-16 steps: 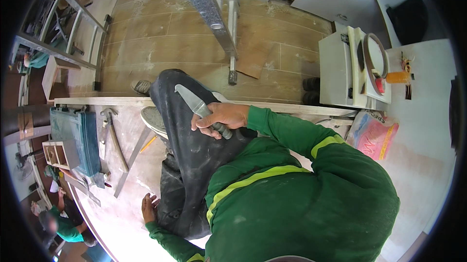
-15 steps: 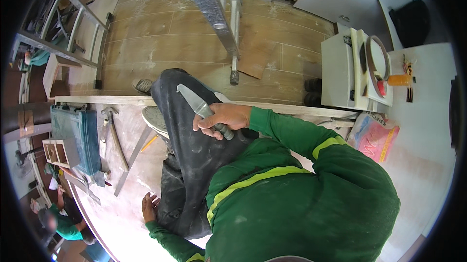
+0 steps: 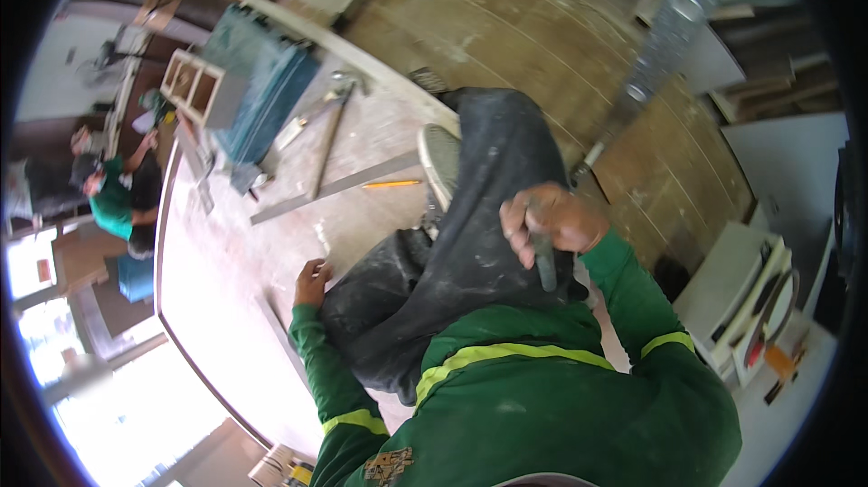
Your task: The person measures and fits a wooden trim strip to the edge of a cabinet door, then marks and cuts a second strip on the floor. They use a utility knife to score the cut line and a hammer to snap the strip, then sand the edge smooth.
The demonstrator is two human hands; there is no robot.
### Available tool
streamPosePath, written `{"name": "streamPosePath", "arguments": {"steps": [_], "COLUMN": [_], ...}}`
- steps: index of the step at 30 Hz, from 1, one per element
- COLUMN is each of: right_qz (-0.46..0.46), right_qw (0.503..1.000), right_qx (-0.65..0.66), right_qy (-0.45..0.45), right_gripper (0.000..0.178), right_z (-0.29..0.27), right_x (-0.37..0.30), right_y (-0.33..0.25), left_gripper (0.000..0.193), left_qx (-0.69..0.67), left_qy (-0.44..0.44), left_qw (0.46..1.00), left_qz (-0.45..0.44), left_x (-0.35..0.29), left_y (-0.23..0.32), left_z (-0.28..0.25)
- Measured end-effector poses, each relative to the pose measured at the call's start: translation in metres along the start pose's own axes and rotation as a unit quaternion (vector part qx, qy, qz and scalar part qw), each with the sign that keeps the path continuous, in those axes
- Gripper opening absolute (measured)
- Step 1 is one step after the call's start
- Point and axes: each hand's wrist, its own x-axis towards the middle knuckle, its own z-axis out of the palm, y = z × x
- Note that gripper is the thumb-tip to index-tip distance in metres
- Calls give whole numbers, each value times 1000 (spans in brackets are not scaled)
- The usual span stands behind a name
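Note:
My right hand (image 3: 556, 218) is closed around the grey handle of a knife (image 3: 543, 261) above my dark trousers. Its blade is foreshortened and mostly hidden behind the fingers. My left hand (image 3: 313, 283) is beside my bent knee, low over the pale board (image 3: 226, 252), fingers loosely apart and holding nothing. Near it lies a thin metal strip (image 3: 278, 333), partly hidden by my sleeve. Farther forward are a yellow pencil (image 3: 391, 184), a long flat metal bar (image 3: 339, 185) and a hammer (image 3: 331, 139) with a wooden handle.
A teal toolbox (image 3: 271, 107) and a small wooden box with compartments (image 3: 193, 89) stand at the far left. A metal ladder (image 3: 678, 26) rises at upper right. Beyond the board's left edge another person (image 3: 113, 193) in green is low down. A white cabinet (image 3: 728, 288) stands right.
My view has swung left, bringing bright windows into sight. The knife has turned in my right hand, so its blade no longer shows broadside. My left hand is farther from the knee.

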Motion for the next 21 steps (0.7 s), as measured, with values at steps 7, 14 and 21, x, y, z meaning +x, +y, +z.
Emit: {"name": "streamPosePath", "arguments": {"steps": [7, 14, 21], "right_qz": [86, 97, 56], "right_qw": [990, 973, 967], "right_qx": [-44, -121, -21], "right_qy": [107, 172, 249], "right_gripper": [46, 37, 33], "right_z": [-7, 44, 80], "right_x": [117, 144, 184], "right_y": [-23, 16, 58], "left_gripper": [40, 40, 42], "left_qx": [25, 53, 45], "left_qy": [66, 100, 88], "left_qw": [997, 993, 993], "left_qz": [-16, -40, -67], "left_x": [-8, 4, -6], "left_y": [-16, -58, -94], "left_z": [-10, -28, -44]}}
